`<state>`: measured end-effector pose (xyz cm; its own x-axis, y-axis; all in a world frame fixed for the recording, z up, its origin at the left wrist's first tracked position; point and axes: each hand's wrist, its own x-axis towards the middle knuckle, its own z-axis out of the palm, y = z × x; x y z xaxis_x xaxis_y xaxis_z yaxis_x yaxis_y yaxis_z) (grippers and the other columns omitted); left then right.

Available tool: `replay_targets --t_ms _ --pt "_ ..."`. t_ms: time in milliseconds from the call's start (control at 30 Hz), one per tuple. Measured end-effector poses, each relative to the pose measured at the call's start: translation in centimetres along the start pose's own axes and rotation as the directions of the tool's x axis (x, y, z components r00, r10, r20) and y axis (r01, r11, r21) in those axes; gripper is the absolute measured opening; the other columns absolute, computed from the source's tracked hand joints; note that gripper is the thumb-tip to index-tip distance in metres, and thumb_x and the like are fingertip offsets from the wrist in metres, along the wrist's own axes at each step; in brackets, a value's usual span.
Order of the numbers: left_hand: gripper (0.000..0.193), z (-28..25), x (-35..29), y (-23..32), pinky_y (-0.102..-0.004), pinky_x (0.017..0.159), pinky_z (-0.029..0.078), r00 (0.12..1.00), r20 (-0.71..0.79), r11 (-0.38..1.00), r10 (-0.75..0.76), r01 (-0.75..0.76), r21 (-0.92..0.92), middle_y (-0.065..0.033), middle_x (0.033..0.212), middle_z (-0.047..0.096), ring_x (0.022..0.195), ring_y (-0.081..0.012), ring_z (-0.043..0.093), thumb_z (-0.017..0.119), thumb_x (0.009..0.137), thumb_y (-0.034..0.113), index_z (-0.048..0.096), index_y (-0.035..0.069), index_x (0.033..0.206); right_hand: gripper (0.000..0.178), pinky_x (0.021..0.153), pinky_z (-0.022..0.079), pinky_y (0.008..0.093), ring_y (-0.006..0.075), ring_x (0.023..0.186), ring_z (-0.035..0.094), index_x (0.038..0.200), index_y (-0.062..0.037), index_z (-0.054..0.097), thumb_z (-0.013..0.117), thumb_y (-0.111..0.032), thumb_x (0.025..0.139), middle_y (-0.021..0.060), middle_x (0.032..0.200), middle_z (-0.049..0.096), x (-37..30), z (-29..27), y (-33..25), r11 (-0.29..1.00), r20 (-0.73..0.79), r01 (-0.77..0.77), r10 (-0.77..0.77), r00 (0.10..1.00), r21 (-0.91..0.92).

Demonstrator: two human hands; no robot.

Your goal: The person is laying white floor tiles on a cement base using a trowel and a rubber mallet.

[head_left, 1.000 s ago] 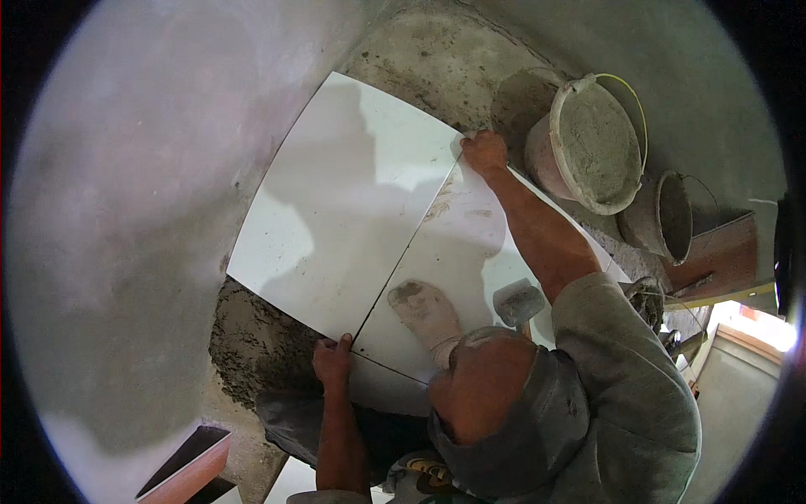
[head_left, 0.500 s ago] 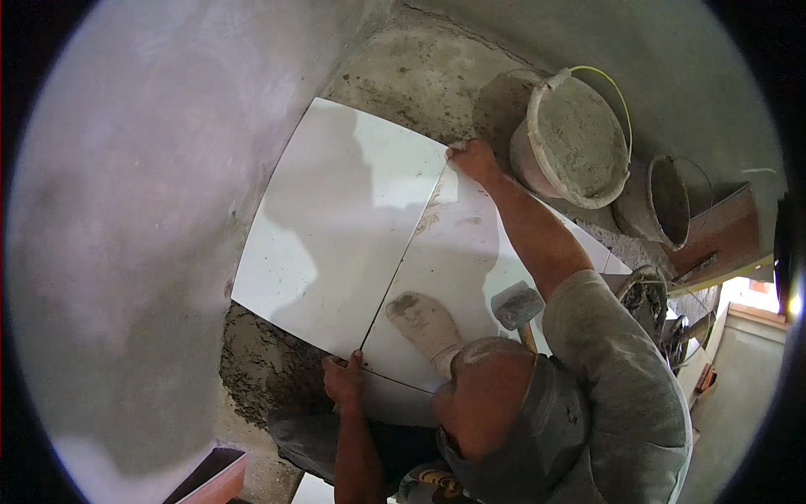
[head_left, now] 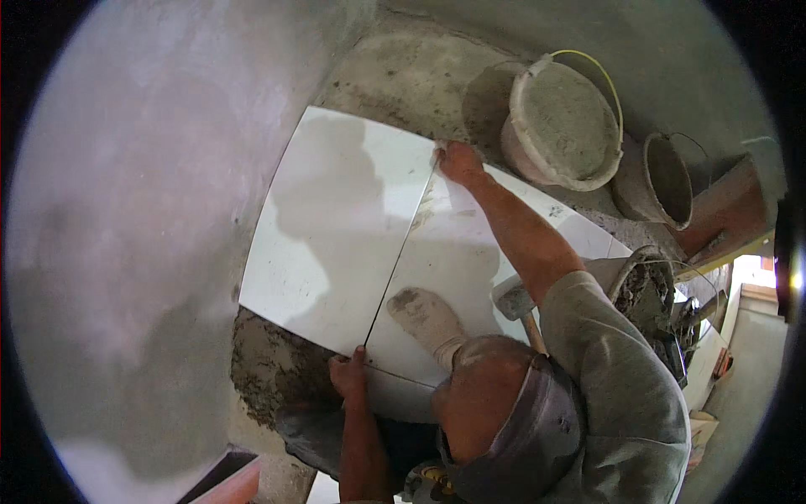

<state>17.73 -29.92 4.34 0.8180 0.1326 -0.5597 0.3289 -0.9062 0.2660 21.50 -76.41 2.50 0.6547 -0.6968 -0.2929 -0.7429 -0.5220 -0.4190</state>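
A large white tile (head_left: 315, 227) lies next to the left wall, side by side with a second white tile (head_left: 445, 252). A thin dark joint runs between them. At its far end my right hand (head_left: 459, 162) grips the tile edges, fingers closed over the rim. My left hand (head_left: 349, 375) is at the near end, thumb on the joint and fingers curled at the left tile's edge; their tips are hidden. Wet mortar (head_left: 277, 361) spreads beside the left hand. A mallet (head_left: 514, 301) with a grey head and wooden handle lies on the second tile, partly covered by my right arm.
A bucket of grey mix (head_left: 567, 122) with a yellow handle stands at far right, beside a smaller bucket (head_left: 663, 181). Another mortar-caked bucket (head_left: 642, 281) is near my right shoulder. A socked foot (head_left: 424, 315) rests on the second tile. A reddish box (head_left: 227, 480) sits lower left.
The view has shifted slightly. Both hands keep their places at the two ends of the joint. The dark joint looks a little thinner near my left hand.
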Motion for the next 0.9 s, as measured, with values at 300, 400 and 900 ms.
replay_targets --t_ms 300,400,900 --pt "0.065 1.4 1.0 -1.1 -0.0444 0.077 0.046 0.998 0.056 0.999 -0.013 0.015 -0.039 -0.0196 0.091 0.059 0.085 -0.0348 0.059 0.075 0.064 0.051 0.054 -0.003 0.094 0.038 0.088 0.046 0.0431 0.0342 0.105 0.056 0.104 0.0022 0.06 0.049 -0.03 0.087 0.0211 0.112 0.058 3.1 2.6 2.3 0.968 -0.008 0.072 -0.076 0.997 -0.242" --pt "0.066 1.1 0.7 -0.7 -0.0453 0.078 0.046 0.999 0.049 1.0 0.007 -0.007 -0.005 -0.0195 0.09 0.06 0.085 -0.0358 0.06 0.075 0.064 0.052 0.054 -0.002 0.094 0.033 0.087 0.048 0.0411 0.0337 0.101 0.059 0.102 -0.0004 0.062 0.054 -0.022 0.078 0.0205 0.107 0.061 0.9 0.8 0.0 0.994 -0.06 -0.063 0.058 0.997 -0.086" --pt "0.064 -1.0 -0.5 0.7 -0.0424 0.077 0.046 1.0 0.017 0.99 -0.019 0.021 -0.142 -0.0197 0.095 0.06 0.088 -0.0332 0.06 0.07 0.072 0.049 0.054 -0.005 0.102 0.039 0.093 0.045 0.0414 0.0329 0.109 0.054 0.109 0.0027 0.058 0.048 -0.028 0.088 0.0202 0.116 0.056 1.8 0.8 -1.5 0.922 0.151 0.111 -0.058 0.987 -0.372"
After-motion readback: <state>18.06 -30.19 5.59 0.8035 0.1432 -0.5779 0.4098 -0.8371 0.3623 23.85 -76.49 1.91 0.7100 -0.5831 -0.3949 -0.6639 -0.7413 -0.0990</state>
